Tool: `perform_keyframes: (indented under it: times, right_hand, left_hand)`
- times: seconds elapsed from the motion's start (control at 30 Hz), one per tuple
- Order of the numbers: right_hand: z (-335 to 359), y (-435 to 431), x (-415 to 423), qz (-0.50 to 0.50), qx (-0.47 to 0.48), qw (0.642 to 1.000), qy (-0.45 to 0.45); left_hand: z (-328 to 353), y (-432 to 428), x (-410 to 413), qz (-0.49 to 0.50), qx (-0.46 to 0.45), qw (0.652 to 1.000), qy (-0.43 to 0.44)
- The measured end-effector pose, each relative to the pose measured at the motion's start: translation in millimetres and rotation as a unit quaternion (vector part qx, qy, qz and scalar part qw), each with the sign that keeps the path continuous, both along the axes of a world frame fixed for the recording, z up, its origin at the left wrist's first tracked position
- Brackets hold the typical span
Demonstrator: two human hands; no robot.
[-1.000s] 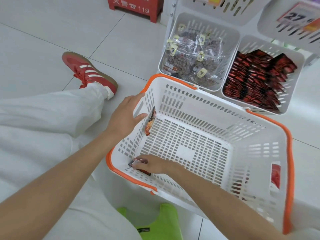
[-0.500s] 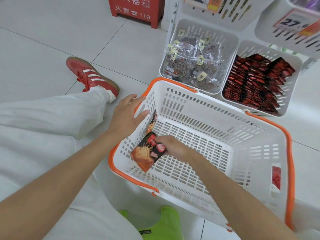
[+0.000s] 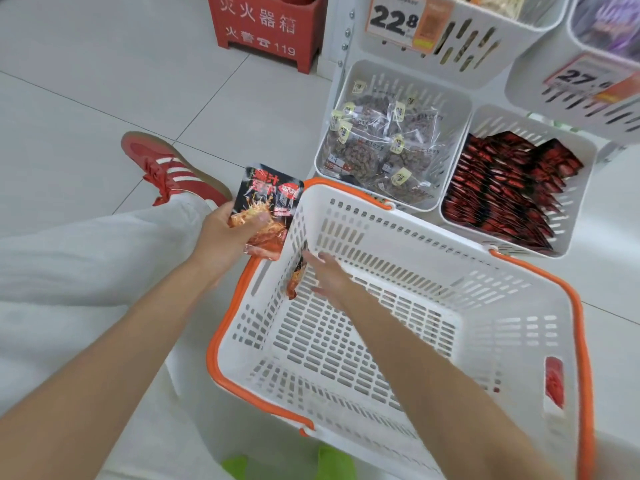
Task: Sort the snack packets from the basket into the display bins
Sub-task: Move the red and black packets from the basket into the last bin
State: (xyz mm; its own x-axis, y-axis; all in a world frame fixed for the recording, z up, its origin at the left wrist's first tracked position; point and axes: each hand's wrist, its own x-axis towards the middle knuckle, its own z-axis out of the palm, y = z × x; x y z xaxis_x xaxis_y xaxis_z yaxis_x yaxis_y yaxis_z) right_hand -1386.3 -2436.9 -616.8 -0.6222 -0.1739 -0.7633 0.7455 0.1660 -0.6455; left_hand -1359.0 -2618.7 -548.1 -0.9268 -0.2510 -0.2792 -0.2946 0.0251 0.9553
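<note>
The person is down on the tiled floor (image 3: 104, 98) beside the white basket (image 3: 391, 237) with its orange rim, which sits in the lower middle of the frame just below two display bins. The left hand (image 3: 223, 237) holds the dark packet (image 3: 273, 190) just outside the basket's upper-left corner. Its grip is clamped on the lower half with the thumb across the front, so the printed face stands upright and readable. I take it this packet is parked there so that both can go to a bin together. It is a flat glossy sachet, black with red lettering and a picture of something orange and shredded, lightly crinkled where the fingers press. The right hand (image 3: 329, 277) reaches down inside the basket with its grip apart, fingers straight and spread, toward the second packet (image 3: 296, 277), which stands on edge against the slotted wall. The hand is blurred, so I cannot tell whether the fingertips touch it. Lying close to the wall like that, it probably needs tipping away before fingers can close round it. In the upper right, the red-packet bin (image 3: 571, 188) holds rows of sachets in matching colours and is the likely home for both. Beside it, the clear-bag bin (image 3: 401, 81) holds transparent bags of brown pieces. A red patch (image 3: 554, 382) shows at a slot in the basket's right-hand wall, perhaps a label.
</note>
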Motion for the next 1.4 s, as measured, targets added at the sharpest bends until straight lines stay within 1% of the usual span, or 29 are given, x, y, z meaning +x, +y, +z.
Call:
perform_keyframes:
  times: [0.03,0.1,0.17,0.23,0.33,0.37,0.47,0.5,0.53,0.57,0.6,0.63,0.67,0.73,0.77,0.83,0.87,0.9,0.97,1.03,1.07,1.13,1.17,1.23,1.27,1.3,1.37,1.4]
  right_hand:
    - [-13.0,-9.2,3.4,-0.006,-0.002,1.0,-0.028]
    - [-37.7,-24.0,7.2,-0.014,0.02,0.999,-0.028]
    - [-58.8,-29.9,8.6,-0.004,0.06,0.998,0.011]
    - [-59.0,-25.7,11.0,-0.01,0.069,0.997,0.043]
    - [-30.9,-2.0,14.2,-0.02,0.077,0.991,0.104]
    - [-15.2,7.6,15.9,-0.025,0.072,0.989,0.126]
    - [37.7,33.8,21.3,-0.053,0.019,0.982,0.181]
    - [53.3,40.6,23.1,-0.068,-0.005,0.977,0.201]
    - [67.8,46.4,25.2,-0.071,-0.029,0.971,0.225]
    - [80.1,49.7,27.0,-0.068,-0.046,0.965,0.25]
    - [91.6,51.1,29.7,-0.056,-0.048,0.96,0.271]
    - [98.3,53.2,32.0,-0.039,-0.034,0.955,0.293]
    - [102.3,57.4,34.1,-0.018,-0.017,0.949,0.314]
    - [110.5,71.9,36.2,-0.007,0.009,0.935,0.354]
    - [112.5,82.7,34.3,-0.025,0.026,0.931,0.364]
    - [117.4,104.9,28.5,-0.044,0.056,0.931,0.357]
    - [122.3,114.9,26.3,-0.038,0.051,0.937,0.343]
    - [123.9,124.6,22.2,-0.026,0.047,0.94,0.337]
    - [129.4,141.8,16.9,-0.003,0.055,0.932,0.359]
    - [136.8,157.6,12.6,-0.008,0.073,0.918,0.39]
    - [141.3,164.5,11.3,-0.014,0.062,0.918,0.39]
    - [140.0,175.4,5.2,-0.026,0.044,0.924,0.379]
    - [135.3,179.0,0.1,-0.04,0.065,0.927,0.366]
    - [130.1,185.4,-7.2,-0.074,0.104,0.934,0.334]
    - [127.5,190.2,-10.5,-0.096,0.088,0.942,0.309]
    - [123.9,196.7,-14.1,-0.116,0.052,0.949,0.287]
    - [119.6,211.3,-19.0,-0.138,-0.027,0.952,0.271]
    - [119.5,220.6,-22.6,-0.147,-0.045,0.95,0.273]
  left_hand:
    - [0.4,2.0,1.0,0.003,-0.002,1.0,-0.001]
    - [1.2,4.6,3.0,0.003,0.003,1.0,0.01]
    - [1.8,5.5,3.7,0.006,0.014,1.0,0.014]
    - [1.2,4.9,4.1,0.014,0.006,1.0,0.012]
    - [-1.2,9.7,1.5,0.02,-0.052,0.998,-0.004]
    - [2.7,16.3,1.9,0.023,-0.057,0.998,0.006]
    - [12.5,39.9,-0.3,0.007,-0.15,0.986,0.066]
    - [17.3,51.3,-0.8,-0.01,-0.161,0.983,0.083]
    - [23.1,63.5,-1.6,-0.032,-0.126,0.988,0.085]
    - [29.4,77.8,-2.1,-0.057,-0.05,0.994,0.074]
    - [36.6,90.3,-1.6,-0.085,0.04,0.995,0.039]
    - [42.2,101.4,-1.3,-0.106,0.124,0.987,0.006]
    - [46.7,109.6,-0.9,-0.125,0.175,0.976,-0.023]
    - [53.6,121.4,-0.5,-0.146,0.204,0.967,-0.039]
    - [56.3,125.4,-1.5,-0.146,0.215,0.965,-0.044]
    - [59.5,130.6,-4.7,-0.15,0.237,0.958,-0.062]
    - [61.2,133.6,-6.4,-0.163,0.247,0.952,-0.076]
    - [61.9,136.7,-8.8,-0.188,0.245,0.947,-0.088]
    - [61.9,145.0,-13.7,-0.261,0.215,0.936,-0.098]
    - [61.6,156.7,-18.4,-0.314,0.16,0.932,-0.089]
    - [61.4,163.3,-21.3,-0.33,0.124,0.932,-0.081]
    - [61.7,177.8,-26.6,-0.329,0.071,0.939,-0.066]
    - [60.1,184.8,-30.7,-0.321,0.063,0.943,-0.064]
    - [57.5,198.7,-39.2,-0.312,0.074,0.945,-0.07]
    - [58.1,205.5,-43.0,-0.315,0.073,0.944,-0.065]
    - [58.2,211.5,-47.6,-0.321,0.059,0.944,-0.055]
    - [57.2,223.2,-57.0,-0.333,0.026,0.942,-0.036]
    - [55.8,229.0,-63.1,-0.332,0.016,0.943,-0.029]
